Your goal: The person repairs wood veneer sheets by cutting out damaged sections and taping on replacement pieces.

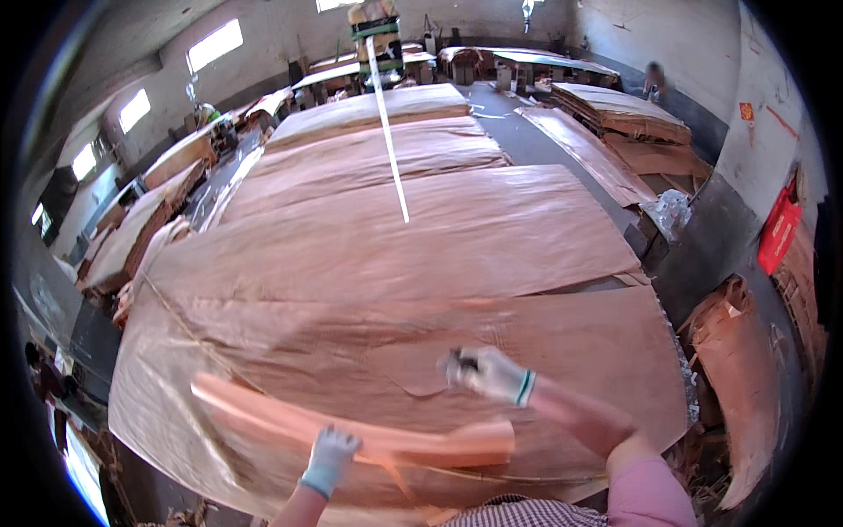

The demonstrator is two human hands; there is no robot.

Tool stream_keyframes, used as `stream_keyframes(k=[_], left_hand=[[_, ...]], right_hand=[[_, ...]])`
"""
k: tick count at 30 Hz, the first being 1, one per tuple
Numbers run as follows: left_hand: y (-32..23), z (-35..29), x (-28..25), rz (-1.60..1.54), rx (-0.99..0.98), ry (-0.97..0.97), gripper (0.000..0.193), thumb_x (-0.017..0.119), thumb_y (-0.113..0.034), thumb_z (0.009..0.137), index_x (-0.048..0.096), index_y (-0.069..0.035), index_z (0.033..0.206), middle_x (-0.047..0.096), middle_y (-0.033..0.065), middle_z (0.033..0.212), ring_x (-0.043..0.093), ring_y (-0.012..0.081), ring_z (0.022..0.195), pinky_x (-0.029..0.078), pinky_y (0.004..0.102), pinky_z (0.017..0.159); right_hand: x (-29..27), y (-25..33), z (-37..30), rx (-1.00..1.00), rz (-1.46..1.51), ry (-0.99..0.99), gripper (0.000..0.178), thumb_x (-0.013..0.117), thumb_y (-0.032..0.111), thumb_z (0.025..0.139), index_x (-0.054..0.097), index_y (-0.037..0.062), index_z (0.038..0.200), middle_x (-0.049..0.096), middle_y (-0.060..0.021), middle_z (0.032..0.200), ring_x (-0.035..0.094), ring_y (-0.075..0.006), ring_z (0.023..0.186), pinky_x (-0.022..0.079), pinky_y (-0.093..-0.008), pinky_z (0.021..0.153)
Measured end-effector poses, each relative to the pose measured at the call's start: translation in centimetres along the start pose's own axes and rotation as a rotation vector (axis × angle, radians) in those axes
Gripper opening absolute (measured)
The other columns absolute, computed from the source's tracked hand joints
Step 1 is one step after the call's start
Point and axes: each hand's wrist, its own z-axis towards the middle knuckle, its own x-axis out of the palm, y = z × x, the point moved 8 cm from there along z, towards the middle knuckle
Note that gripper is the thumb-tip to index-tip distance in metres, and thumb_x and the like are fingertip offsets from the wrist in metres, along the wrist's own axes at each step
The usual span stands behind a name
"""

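Note:
My left hand [332,457], in a white glove, grips the near edge of a long, curled strip of orange wood veneer [421,439]. The strip lies slantwise over a broad veneer sheet [580,351] and is smeared by motion. Farther forward and to the right, my right hand [493,376], also in a white glove, is closed around a small dark object [460,360] too blurred to name. It hovers over or rests on the broad sheet; I cannot tell which. A thin torn piece of veneer [399,483] trails below the strip towards me.
More large veneer sheets [395,228] lie ahead. A white band [386,132] hangs down from a bundle [376,39]. Veneer stacks stand at the left [145,228] and right [623,114]. Curled veneer scraps [738,378] and a red bag [779,233] are on the right.

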Motion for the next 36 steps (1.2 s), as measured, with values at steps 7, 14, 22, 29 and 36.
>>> stream_keyframes(k=[7, 14, 22, 29, 36], left_hand=[[6.1, 0.1, -3.9, -0.864, -0.478, 0.353, 0.027, 0.067, -0.027, 0.086, 0.069, -0.009, 0.106, 0.070, 0.0096, 0.097, 0.067, 0.0170, 0.088, 0.052, 0.0289, 0.079], [12.2, 13.5, -13.4, -0.836, -0.325, -0.382, 0.020, 0.061, 0.000, 0.083, 0.068, -0.002, 0.101, 0.067, 0.0099, 0.086, 0.064, 0.0184, 0.078, 0.051, 0.0289, 0.072], [9.0, 27.6, -22.5, -1.141, -0.088, -0.710, 0.018, 0.061, -0.013, 0.090, 0.068, 0.001, 0.100, 0.066, 0.0109, 0.093, 0.060, 0.0181, 0.085, 0.048, 0.0296, 0.077], [5.9, 27.4, -24.8, -1.038, 0.149, -0.441, 0.020, 0.057, -0.015, 0.094, 0.069, 0.001, 0.094, 0.068, 0.0045, 0.085, 0.062, 0.0129, 0.079, 0.050, 0.0263, 0.075], [5.8, 20.6, -12.8, -2.541, -0.202, -0.282, 0.080, 0.027, -0.064, 0.094, 0.036, 0.002, 0.138, 0.063, 0.0053, 0.074, 0.059, 0.0214, 0.072, 0.050, 0.0345, 0.077]], right_hand=[[-12.8, 3.2, 21.7, -0.092, 0.399, -0.416, 0.028, 0.056, 0.034, 0.095, 0.058, 0.0057, 0.099, 0.056, 0.0029, 0.076, 0.052, -0.0065, 0.064, 0.040, -0.0236, 0.051], [-13.4, 6.3, 33.7, -0.385, 0.418, -0.534, 0.015, 0.056, 0.017, 0.093, 0.060, 0.0034, 0.098, 0.057, 0.0020, 0.073, 0.047, -0.0053, 0.057, 0.038, -0.0228, 0.050], [-3.0, 5.6, 14.9, -0.384, 0.443, -0.322, 0.016, 0.060, 0.002, 0.090, 0.060, -0.0027, 0.106, 0.058, 0.0012, 0.084, 0.054, -0.0057, 0.076, 0.047, -0.0217, 0.068], [0.3, 6.6, 1.5, -0.098, 0.793, 0.063, 0.037, 0.055, 0.009, 0.093, 0.049, -0.0020, 0.128, 0.051, 0.0042, 0.074, 0.047, -0.0036, 0.061, 0.040, -0.0199, 0.055], [3.0, 4.5, -3.4, -0.022, 1.086, 0.106, 0.053, 0.057, 0.014, 0.091, 0.038, 0.0021, 0.139, 0.045, 0.0027, 0.064, 0.042, -0.0074, 0.054, 0.035, -0.0226, 0.052]])
